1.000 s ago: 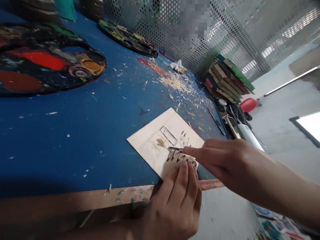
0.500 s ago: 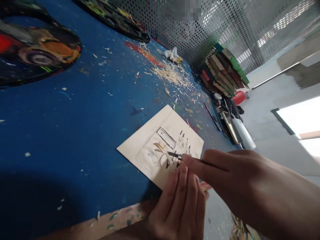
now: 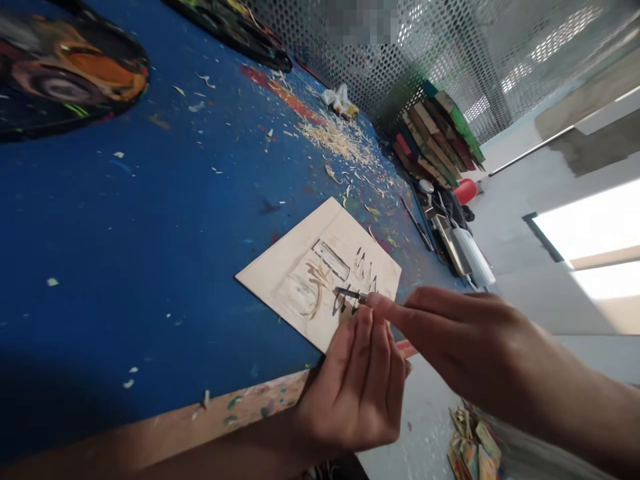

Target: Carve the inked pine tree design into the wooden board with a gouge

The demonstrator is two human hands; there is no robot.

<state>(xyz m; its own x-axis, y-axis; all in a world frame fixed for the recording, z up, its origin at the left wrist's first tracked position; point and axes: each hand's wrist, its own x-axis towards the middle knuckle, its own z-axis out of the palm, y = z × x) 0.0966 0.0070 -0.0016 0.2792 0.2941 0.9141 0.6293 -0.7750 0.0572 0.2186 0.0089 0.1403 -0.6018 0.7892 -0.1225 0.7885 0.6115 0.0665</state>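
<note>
A pale wood panel lies tilted diamond-wise on the blue table. Dark drawn marks and tan cut lines cover its middle. My right hand is closed round a carving gouge, whose metal tip sits at the panel's surface beside the cuts. The gouge's handle is mostly hidden in the palm. With fingers bent and pressed together, my left hand grips the panel's near corner, just below the gouge. The thumb is hidden.
Shavings are heaped beyond the panel. Paint-covered palettes lie at the upper left. A crumpled white wrapper, stacked blocks, a slim tool and a tray of items stand farther off, before a perforated metal screen.
The view has shifted slightly. A pale curled shaving at the gouge's tip no longer shows there, and tan cut lines are now plainer. Both hands keep their hold.
</note>
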